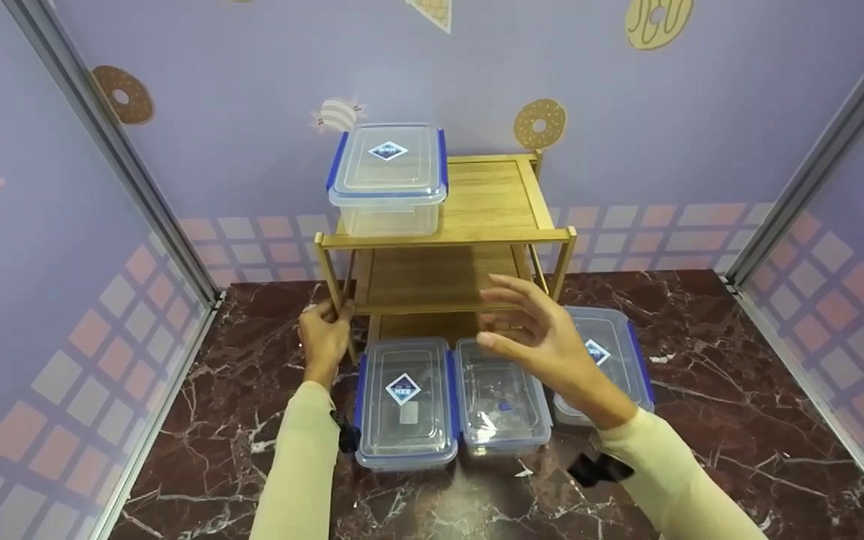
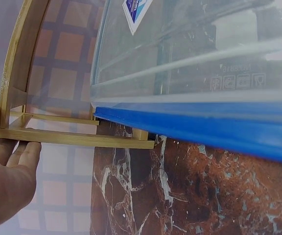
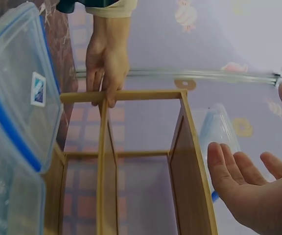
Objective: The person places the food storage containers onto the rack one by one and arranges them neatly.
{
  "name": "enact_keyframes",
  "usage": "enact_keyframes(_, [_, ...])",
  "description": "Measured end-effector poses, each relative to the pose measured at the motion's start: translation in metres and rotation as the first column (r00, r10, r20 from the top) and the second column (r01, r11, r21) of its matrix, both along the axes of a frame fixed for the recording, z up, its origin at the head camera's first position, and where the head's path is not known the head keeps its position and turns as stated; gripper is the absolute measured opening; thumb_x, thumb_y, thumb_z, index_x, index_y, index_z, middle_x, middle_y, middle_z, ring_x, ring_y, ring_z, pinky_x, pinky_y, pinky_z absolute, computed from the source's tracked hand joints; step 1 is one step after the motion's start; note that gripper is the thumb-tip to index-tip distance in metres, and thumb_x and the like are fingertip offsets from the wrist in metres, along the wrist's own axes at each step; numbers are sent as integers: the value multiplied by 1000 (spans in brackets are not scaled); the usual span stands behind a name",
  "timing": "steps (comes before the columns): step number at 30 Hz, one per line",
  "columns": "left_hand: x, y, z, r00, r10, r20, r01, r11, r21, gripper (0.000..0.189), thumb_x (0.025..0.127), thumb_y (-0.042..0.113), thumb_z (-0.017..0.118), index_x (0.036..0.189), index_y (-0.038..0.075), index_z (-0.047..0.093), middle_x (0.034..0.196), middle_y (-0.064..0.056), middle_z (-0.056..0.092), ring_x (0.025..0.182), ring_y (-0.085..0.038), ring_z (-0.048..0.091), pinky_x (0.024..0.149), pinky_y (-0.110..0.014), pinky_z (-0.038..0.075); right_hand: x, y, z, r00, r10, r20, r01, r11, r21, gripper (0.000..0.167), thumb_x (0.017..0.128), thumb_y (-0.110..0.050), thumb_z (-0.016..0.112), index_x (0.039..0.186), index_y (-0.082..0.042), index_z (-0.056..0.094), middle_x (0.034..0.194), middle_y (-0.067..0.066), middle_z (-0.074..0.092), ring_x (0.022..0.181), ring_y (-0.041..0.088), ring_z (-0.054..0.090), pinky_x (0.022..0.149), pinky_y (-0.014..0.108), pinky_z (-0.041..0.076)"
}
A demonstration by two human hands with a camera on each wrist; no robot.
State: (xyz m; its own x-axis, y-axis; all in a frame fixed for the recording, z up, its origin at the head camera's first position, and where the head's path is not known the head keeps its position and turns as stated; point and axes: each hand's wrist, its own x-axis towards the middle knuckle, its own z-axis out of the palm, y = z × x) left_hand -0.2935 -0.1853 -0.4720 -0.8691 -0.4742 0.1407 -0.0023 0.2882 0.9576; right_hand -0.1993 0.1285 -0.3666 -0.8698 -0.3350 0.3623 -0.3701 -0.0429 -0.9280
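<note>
A bamboo shelf (image 1: 443, 238) stands at the back middle of the marble table (image 1: 732, 390). My left hand (image 1: 325, 330) grips its front left leg near the bottom, and the right wrist view shows this left hand (image 3: 106, 61) curled over the frame. My right hand (image 1: 529, 330) hovers open in front of the lower shelf, fingers spread, holding nothing. On the top shelf's left side sits a clear lidded box with blue clips (image 1: 388, 176). Three clear boxes lie on the table before the shelf: left (image 1: 404, 401), middle (image 1: 503, 401) and right (image 1: 616, 349), the last partly behind my right hand.
Purple walls with metal corner posts (image 1: 113, 150) close in the table on three sides. In the left wrist view the left box (image 2: 204, 63) fills the right of the picture, close to my left hand (image 2: 6, 181). Bare marble lies left and right of the boxes.
</note>
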Motion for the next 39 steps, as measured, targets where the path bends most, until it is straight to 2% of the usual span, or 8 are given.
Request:
enact_keyframes(7, [-1, 0, -1, 1000, -9, 1, 9, 1000, 11, 26, 95, 17, 72, 114, 0, 75, 107, -19, 75, 103, -33, 70, 91, -45, 54, 13, 39, -19, 1000, -4, -26, 5, 998, 60, 71, 85, 3, 78, 148, -10, 48, 138, 14, 58, 118, 35, 61, 97, 40, 53])
enact_keyframes(12, [-2, 1, -2, 1000, -16, -4, 16, 1000, 17, 26, 95, 16, 72, 114, 0, 75, 106, -19, 75, 104, -33, 70, 91, -45, 54, 16, 69, -32, 1000, -27, 2, 27, 997, 75, 71, 84, 5, 78, 147, -7, 48, 137, 21, 57, 115, 37, 62, 95, 38, 54])
enact_keyframes(15, [-1, 1, -2, 1000, -9, -8, 9, 1000, 12, 24, 94, 16, 72, 113, 1, 76, 105, -18, 75, 102, -31, 71, 90, -43, 55, 15, 86, -39, 998, -57, 15, 55, 994, 95, 65, 85, 5, 77, 144, -4, 51, 134, 24, 59, 114, 36, 63, 94, 38, 54])
enact_keyframes(26, [-1, 0, -2, 1000, 3, -1, -3, 1000, -8, 24, 94, 17, 72, 112, 1, 76, 106, -18, 75, 101, -31, 71, 89, -43, 54, 1, 145, -71, 987, -151, 47, 142, 976, 165, 55, 87, 4, 76, 138, 0, 55, 131, 14, 63, 112, 26, 66, 90, 37, 56])
enact_keyframes(29, [-1, 0, -3, 1000, -1, 8, 1, 1000, -1, 25, 95, 18, 72, 113, 2, 76, 107, -18, 75, 102, -31, 71, 90, -43, 54, -5, 159, -79, 977, -213, 31, 201, 954, 221, 55, 87, 0, 78, 137, -2, 56, 131, 10, 63, 112, 23, 66, 88, 33, 57])
enact_keyframes(33, [-1, 0, -3, 1000, -13, 11, 13, 1000, 25, 26, 96, 17, 71, 115, 0, 75, 109, -19, 74, 104, -33, 70, 90, -44, 55, -14, 178, -90, 958, -287, -2, 271, 905, 329, 56, 88, -12, 80, 139, -6, 57, 134, 8, 61, 115, 21, 63, 87, 27, 56])
enact_keyframes(37, [0, 0, -2, 1000, -14, 5, 14, 1000, 7, 25, 95, 17, 71, 114, 0, 75, 108, -19, 74, 103, -32, 70, 90, -44, 54, -23, 192, -102, 946, -322, -29, 309, 872, 379, 57, 89, -15, 80, 140, -6, 56, 136, 13, 59, 116, 21, 62, 87, 23, 54])
enact_keyframes(39, [0, 1, -1, 1000, -4, -1, 4, 1000, -11, 24, 95, 17, 71, 112, 1, 76, 106, -19, 75, 101, -31, 70, 89, -44, 54, -27, 197, -108, 941, -337, -32, 323, 867, 380, 59, 88, -14, 81, 140, -4, 55, 136, 17, 59, 113, 15, 64, 86, 21, 54])
